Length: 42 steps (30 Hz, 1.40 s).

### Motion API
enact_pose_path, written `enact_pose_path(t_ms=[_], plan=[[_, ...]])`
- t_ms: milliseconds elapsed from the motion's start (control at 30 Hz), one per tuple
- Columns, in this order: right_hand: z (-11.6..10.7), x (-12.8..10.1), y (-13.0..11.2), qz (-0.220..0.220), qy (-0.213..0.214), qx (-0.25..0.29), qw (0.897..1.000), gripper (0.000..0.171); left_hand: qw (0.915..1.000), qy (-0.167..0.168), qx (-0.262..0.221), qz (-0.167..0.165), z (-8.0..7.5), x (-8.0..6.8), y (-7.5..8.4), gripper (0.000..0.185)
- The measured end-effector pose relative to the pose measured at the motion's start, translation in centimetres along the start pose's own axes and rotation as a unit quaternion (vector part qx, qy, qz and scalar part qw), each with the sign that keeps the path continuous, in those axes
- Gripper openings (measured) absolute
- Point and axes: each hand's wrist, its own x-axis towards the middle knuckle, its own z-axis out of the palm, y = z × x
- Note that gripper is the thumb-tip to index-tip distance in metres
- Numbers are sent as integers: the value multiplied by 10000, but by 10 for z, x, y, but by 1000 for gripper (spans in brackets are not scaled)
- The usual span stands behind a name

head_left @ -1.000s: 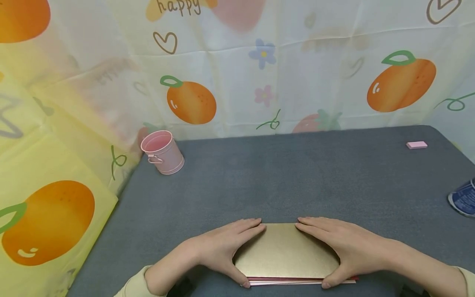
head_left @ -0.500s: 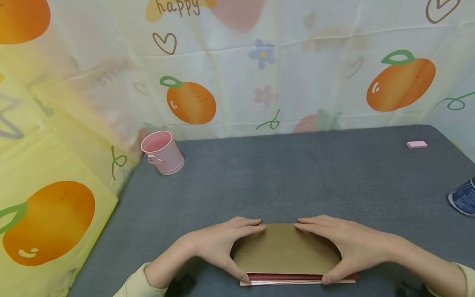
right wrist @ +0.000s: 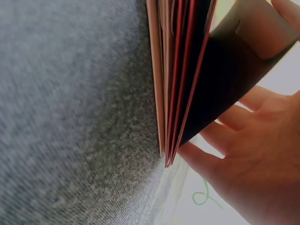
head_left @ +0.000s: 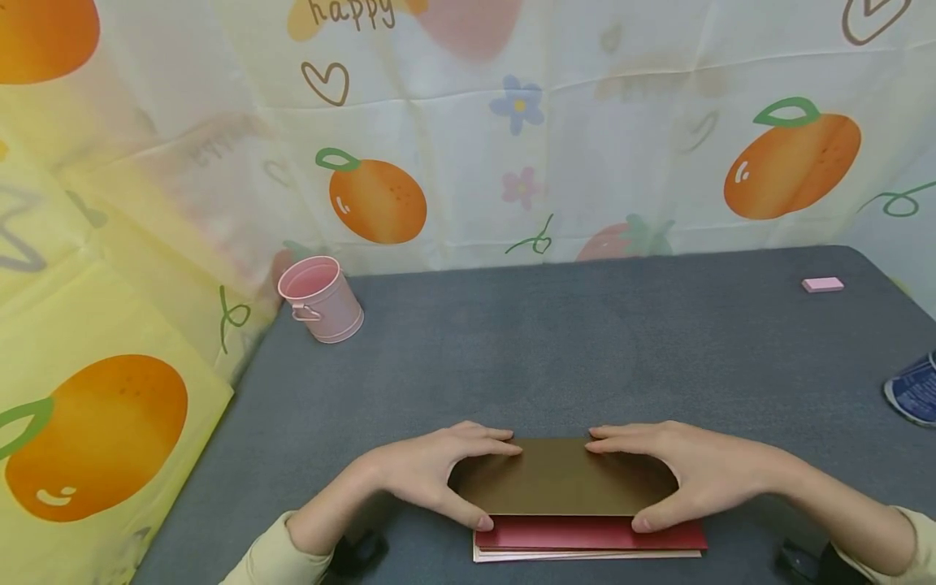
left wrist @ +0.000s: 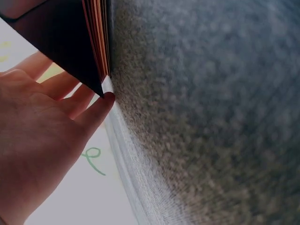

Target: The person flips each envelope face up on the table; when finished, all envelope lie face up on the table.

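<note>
A gold sheet [head_left: 563, 486] tops a low stack of paper [head_left: 585, 555] near the front edge of the grey table [head_left: 556, 357]. My left hand [head_left: 497, 486] and right hand [head_left: 616, 485] each pinch one side of it, fingers on the far edge and thumbs under the near edge. That near edge is raised, baring a red sheet [head_left: 592, 534] beneath. In the left wrist view the left hand [left wrist: 42, 140] holds the sheet's dark underside [left wrist: 61, 37] beside the stack's edges [left wrist: 96, 42]. The right wrist view has the right hand [right wrist: 248, 154] against the fanned red and pink sheets [right wrist: 173, 70].
A small pink bucket [head_left: 319, 299] stands at the table's back left. A pink eraser [head_left: 822, 284] lies at the back right, and a blue and white object [head_left: 912, 390] pokes in at the right edge. Fruit-print cloth [head_left: 512, 146] hangs behind and to the left.
Both hands have arched up and the gold sheet's near edge has lifted off the stack, uncovering a widening strip of the red sheet below.
</note>
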Motion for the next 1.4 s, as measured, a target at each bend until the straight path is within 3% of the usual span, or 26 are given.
enact_pose_path(t_ms=[233, 433, 600, 733, 833, 933, 1167, 1400], plan=[[-8, 4, 3, -358, 206, 700, 9967, 45, 9978, 268, -547, 245, -5, 1, -5, 50], [-8, 8, 4, -592, 1099, 718, 9896, 28, 9924, 862, -726, 504, -6, 2, -10, 35], [-11, 12, 6, -830, 1895, 643, 9762, 23, 9740, 1891, -936, 824, -8, 3, -14, 22], [-15, 14, 12, -460, 2254, 781, 9700, 21, 9558, 2624, -1050, 809, -10, 5, -17, 15], [-16, 14, 17, -23, 2385, 765, 9681, 18, 9504, 2894, -882, 726, -11, 6, -20, 12], [-16, 15, 23, 220, 2395, 652, 9684, 15, 9507, 2935, -820, 567, -11, 6, -24, 10], [-19, 15, 33, 582, 2106, 603, 9740, 14, 9626, 2594, -785, 55, -14, 5, -33, 4], [-19, 15, 41, 671, 1788, 241, 9813, 2, 9627, 2639, -588, 113, -13, 4, -40, 2]])
